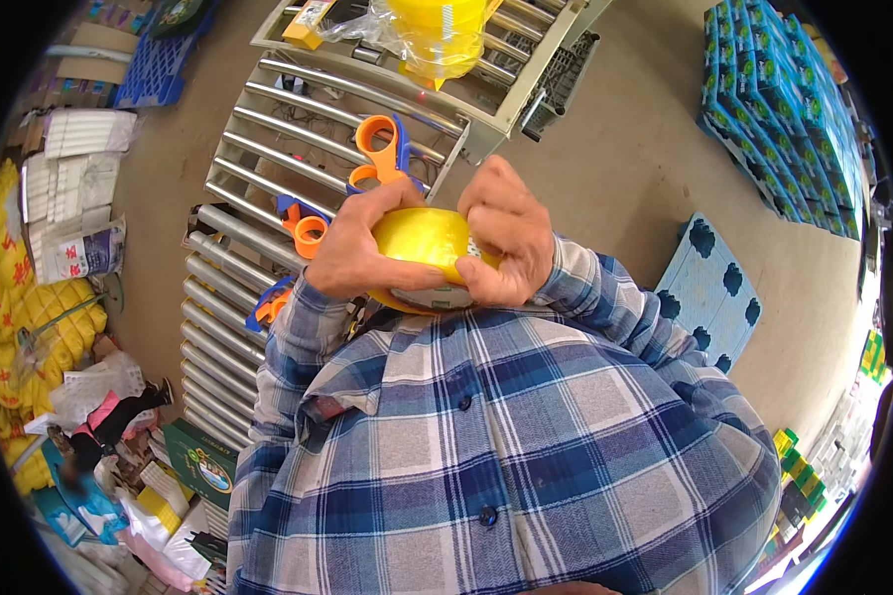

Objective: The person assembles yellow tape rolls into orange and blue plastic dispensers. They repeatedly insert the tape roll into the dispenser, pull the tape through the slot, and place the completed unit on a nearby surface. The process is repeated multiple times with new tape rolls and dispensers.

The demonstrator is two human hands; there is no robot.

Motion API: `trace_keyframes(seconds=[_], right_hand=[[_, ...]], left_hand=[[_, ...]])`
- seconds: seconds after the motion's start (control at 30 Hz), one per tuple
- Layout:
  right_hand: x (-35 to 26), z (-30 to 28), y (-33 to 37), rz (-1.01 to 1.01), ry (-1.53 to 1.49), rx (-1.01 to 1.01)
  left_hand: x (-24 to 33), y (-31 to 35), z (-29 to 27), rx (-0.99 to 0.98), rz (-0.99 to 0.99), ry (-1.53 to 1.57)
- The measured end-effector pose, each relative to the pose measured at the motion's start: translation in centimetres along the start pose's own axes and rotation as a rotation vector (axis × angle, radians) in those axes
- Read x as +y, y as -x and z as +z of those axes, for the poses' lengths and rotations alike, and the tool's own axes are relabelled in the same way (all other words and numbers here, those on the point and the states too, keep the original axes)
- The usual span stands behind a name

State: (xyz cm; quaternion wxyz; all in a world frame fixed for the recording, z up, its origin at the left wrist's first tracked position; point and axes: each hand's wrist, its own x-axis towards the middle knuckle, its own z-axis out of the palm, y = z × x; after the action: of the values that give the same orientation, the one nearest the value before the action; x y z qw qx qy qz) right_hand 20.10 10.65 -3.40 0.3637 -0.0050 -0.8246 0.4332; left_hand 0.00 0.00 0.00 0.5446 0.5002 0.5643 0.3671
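A roll of shiny yellow packing tape is held close in front of my plaid shirt. My left hand wraps round its left side, thumb along the lower edge. On the right side of the roll, my right hand is closed, its thumb and curled fingers pressed against the tape edge; whether they pinch a loose end is hidden. Just beyond my left hand stands an orange and blue tape dispenser. Two more, a middle dispenser and a partly covered dispenser, lie beside my left arm.
A roller conveyor runs ahead and to the left. At its far end sit yellow tape rolls in clear plastic and a small yellow box. Blue cartons and a light-blue pallet stand right; yellow sacks lie left.
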Motion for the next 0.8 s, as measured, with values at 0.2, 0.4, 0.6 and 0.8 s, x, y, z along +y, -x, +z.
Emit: trace_keyframes(seconds=[0.2,0.4,0.6,0.8], right_hand=[[-1.0,-0.1,-1.2,0.178,-0.177,0.068],[-0.9,0.1,-1.5,0.321,-0.162,0.025],[-0.5,0.2,-1.2,0.296,-0.133,0.033],[-0.6,0.0,-1.7,0.375,-0.193,-0.003]], left_hand=[[0.6,-0.2,0.5,0.04,0.075,-0.005],[0.0,-0.3,0.1,0.043,0.066,-0.003],[0.3,-0.4,0.0,0.044,0.05,0.005],[0.2,-0.5,-0.2,0.043,0.054,0.001]])
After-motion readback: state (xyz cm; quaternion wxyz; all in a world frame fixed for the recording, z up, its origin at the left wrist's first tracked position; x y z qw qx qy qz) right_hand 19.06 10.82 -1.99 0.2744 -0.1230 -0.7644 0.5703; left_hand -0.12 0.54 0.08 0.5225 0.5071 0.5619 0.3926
